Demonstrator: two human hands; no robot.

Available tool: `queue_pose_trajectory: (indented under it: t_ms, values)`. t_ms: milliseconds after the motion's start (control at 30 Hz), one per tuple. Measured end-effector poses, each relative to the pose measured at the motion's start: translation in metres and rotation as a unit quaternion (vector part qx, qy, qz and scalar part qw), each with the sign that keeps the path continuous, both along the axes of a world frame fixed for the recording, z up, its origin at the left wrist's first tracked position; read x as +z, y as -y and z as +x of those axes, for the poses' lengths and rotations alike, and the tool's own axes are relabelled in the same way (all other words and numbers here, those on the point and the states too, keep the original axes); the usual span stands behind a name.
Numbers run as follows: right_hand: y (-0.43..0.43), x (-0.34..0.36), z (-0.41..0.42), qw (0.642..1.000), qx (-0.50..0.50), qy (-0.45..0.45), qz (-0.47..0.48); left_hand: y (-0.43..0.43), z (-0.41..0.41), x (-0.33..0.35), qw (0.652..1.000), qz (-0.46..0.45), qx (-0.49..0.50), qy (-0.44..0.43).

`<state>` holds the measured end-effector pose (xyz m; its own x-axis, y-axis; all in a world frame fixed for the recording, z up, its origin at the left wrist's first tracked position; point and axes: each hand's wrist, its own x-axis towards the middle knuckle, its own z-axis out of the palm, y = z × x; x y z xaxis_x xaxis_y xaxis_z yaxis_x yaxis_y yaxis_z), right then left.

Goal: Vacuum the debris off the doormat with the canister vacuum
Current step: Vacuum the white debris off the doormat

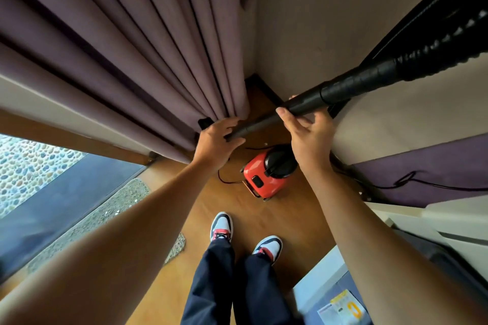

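Note:
A red and black canister vacuum [264,175] sits on the wooden floor in the corner ahead of my feet. Its black wand [303,101] runs from lower left up to a ribbed black hose [433,53] at the upper right. My left hand [215,144] is closed around the wand's narrow lower end. Higher up the wand, my right hand [307,130] grips it from underneath, thumb on top. The speckled grey-brown doormat [105,215] lies on the floor at the left, by the doorway, partly hidden by my left arm.
Mauve curtains [126,55] hang at the left, touching my left hand. A beige wall [317,21] forms the corner. A black power cord [412,182] trails along the right wall. Pebbled ground [23,166] lies outside the door. A white cabinet [422,221] stands at the right.

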<state>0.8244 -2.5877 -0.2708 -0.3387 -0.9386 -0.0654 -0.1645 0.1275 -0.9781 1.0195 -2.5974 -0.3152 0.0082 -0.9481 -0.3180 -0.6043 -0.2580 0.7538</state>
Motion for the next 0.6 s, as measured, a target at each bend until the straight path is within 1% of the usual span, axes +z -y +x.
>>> queue_pose_trajectory:
  t_ms: [167,267,433,467,533,600]
  values:
    - [-0.009,0.011,-0.003,0.999,-0.017,0.045,-0.005,-0.007,0.007,-0.007,0.996,-0.036,-0.044,0.066]
    - [-0.018,0.025,-0.002,0.996,-0.021,0.085,0.013,-0.008,-0.004,-0.005,0.993,-0.069,-0.066,0.076]
    - [-0.033,0.032,-0.006,0.995,-0.013,0.087,0.04,-0.017,-0.012,-0.005,0.987,-0.079,-0.101,0.101]
    - [-0.035,0.033,-0.006,0.996,-0.01,0.074,0.051,-0.022,-0.011,-0.007,0.987,-0.078,-0.098,0.102]
    - [-0.041,0.032,-0.007,0.997,0.008,0.002,0.077,-0.033,-0.007,-0.009,0.989,-0.07,-0.086,0.096]
    - [-0.047,0.036,-0.008,0.986,0.083,-0.083,0.12,-0.044,0.0,-0.009,0.992,-0.055,-0.07,0.091]
